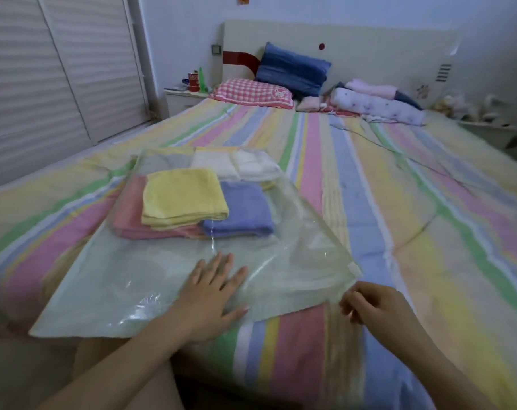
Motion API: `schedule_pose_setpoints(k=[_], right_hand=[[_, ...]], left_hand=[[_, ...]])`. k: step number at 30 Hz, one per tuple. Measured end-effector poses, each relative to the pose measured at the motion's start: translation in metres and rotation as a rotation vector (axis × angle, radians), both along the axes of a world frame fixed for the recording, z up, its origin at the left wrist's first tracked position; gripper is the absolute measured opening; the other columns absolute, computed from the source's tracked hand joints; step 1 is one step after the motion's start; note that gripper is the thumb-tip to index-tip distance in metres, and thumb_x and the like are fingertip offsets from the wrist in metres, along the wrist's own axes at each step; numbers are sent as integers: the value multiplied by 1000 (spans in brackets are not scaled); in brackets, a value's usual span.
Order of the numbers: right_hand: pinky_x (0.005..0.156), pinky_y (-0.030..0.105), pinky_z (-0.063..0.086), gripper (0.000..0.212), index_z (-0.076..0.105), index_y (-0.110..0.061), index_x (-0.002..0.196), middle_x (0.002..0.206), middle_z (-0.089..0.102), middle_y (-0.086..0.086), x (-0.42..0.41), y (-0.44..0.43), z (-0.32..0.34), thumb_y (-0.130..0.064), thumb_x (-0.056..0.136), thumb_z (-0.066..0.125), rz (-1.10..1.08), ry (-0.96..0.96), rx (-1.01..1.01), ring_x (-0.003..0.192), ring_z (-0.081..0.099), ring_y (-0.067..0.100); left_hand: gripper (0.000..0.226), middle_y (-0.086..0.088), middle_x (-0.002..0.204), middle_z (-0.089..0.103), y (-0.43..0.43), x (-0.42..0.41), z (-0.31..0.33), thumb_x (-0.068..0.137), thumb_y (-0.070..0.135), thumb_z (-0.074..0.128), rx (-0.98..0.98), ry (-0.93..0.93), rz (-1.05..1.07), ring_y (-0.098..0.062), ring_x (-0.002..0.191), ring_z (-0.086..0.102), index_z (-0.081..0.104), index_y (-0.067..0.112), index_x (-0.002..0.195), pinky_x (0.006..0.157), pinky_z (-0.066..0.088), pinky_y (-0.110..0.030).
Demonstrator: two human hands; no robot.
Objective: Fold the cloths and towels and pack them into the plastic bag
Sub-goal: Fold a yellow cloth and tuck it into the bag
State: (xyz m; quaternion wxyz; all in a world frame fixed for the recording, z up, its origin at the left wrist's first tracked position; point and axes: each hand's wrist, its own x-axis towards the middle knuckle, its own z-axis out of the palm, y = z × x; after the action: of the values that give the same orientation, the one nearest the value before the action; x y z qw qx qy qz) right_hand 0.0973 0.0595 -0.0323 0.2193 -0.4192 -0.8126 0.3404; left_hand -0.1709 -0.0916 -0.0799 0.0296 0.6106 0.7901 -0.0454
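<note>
With the towels (186, 199) packed, the plastic bag (118, 291) is pressed flat by the open left hand (213, 291), its edge seemingly pinched by the right hand (369, 303); closing is probably called for next.

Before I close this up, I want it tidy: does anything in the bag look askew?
Slightly. The folded yellow towel lies turned atop the folded pink towel, its corner overlapping the folded blue towel. The clear plastic bag has its near right corner raised off the striped bedsheet. Nothing looks spilled or torn.
</note>
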Motion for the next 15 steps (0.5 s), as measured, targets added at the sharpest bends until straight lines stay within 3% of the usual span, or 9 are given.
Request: schedule_pose_setpoints(k=[2, 4, 6, 8, 11, 13, 15], right_hand=[[72, 42, 55, 24, 63, -22, 65, 60, 66, -4, 7, 12, -1, -23, 88, 60, -169, 48, 20, 59, 65, 17], [75, 42, 53, 24, 59, -23, 69, 64, 65, -4, 8, 25, -5, -37, 88, 60, -281, 73, 26, 64, 65, 21], [74, 41, 53, 30, 58, -21, 70, 65, 65, -3, 5, 36, -9, -43, 90, 58, -297, 64, -36, 64, 64, 23], [68, 39, 51, 37, 58, -13, 68, 60, 63, -2, 0, 47, -10, -39, 94, 53, -273, 160, -183, 58, 60, 23], [58, 31, 44, 40, 54, -11, 64, 54, 55, 3, -4, 58, -5, -34, 96, 52, -216, 203, -305, 49, 51, 20], [60, 32, 43, 43, 49, -15, 59, 51, 53, 4, -4, 67, -6, -38, 95, 54, -125, 28, -231, 48, 52, 20], [58, 32, 42, 43, 47, -16, 57, 51, 51, 6, -5, 74, -5, -35, 95, 54, -64, -73, -235, 48, 50, 21]], left_hand=[[114, 2, 158, -16, 4, 5, -1, 55, 85, -31, 112, -107, 37, -19, 148, -16, -3, 33, 153, 119, -8, -42], [96, 6, 157, 26, 14, 19, 10, 73, 87, 2, 339, -332, 30, -12, 146, 21, 39, 34, 144, 120, 11, -34], [45, 11, 121, 64, 22, 47, 23, 85, 58, 41, 621, -472, -35, -8, 116, 56, 66, 31, 110, 102, 38, -28], [19, 12, 83, 68, 31, 82, 34, 84, 39, 54, 706, -620, -29, -3, 81, 63, 67, 25, 82, 75, 46, -22], [31, 0, 60, 64, 49, 132, 45, 93, 29, 57, 461, -1212, 151, -9, 47, 57, 60, 16, 65, 46, 41, -19], [38, 2, 57, 61, 65, 157, 44, 98, 35, 53, 183, -1631, 396, -9, 42, 48, 59, 17, 65, 37, 32, -16], [39, 2, 57, 55, 83, 170, 37, 96, 44, 50, 74, -1993, 652, -6, 40, 38, 57, 17, 68, 33, 24, -15]])
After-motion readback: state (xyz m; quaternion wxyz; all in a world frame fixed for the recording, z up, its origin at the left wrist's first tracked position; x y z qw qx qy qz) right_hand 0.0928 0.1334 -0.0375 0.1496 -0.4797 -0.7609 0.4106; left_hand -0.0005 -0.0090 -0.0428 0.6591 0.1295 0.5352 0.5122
